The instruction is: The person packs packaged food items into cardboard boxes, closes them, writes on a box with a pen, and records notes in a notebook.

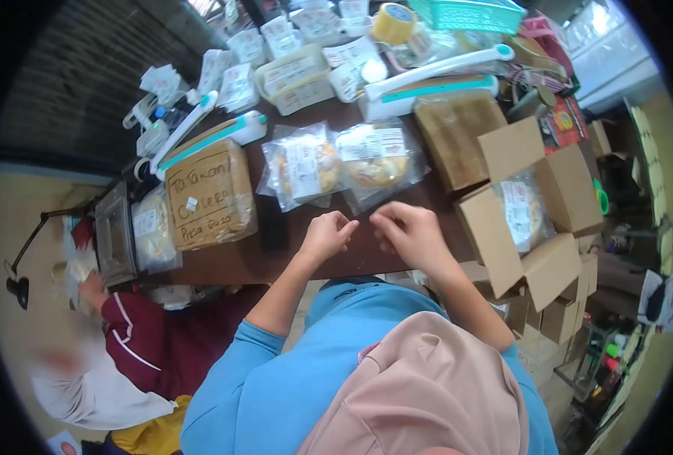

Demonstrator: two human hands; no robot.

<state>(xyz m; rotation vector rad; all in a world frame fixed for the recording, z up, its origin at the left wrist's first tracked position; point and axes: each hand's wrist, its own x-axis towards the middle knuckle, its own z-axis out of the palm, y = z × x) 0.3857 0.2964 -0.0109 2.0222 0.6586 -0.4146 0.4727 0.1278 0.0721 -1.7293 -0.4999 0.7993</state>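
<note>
My left hand (327, 236) is above the table's front edge, its thumb and fingers pinched together. My right hand (412, 233) is just to its right, fingers curled inward. A small gap separates the two hands; anything in them is too small or hidden to make out. Just beyond them, two clear plastic packs of round, flat, pizza-like food lie side by side: a left pack (323, 168) and a right pack (388, 168), each with a white printed label. Both packs are apart from my hands.
An open carton (509, 155) at right holds another pack (520, 214). A taped box (211, 193) with handwriting stands left, a brown box (458, 121) behind right. White-and-teal sealers (427, 87), a plastic tub (295, 76) and yellow tape (394, 23) line the back. A co-worker's maroon sleeve (132, 322) is left.
</note>
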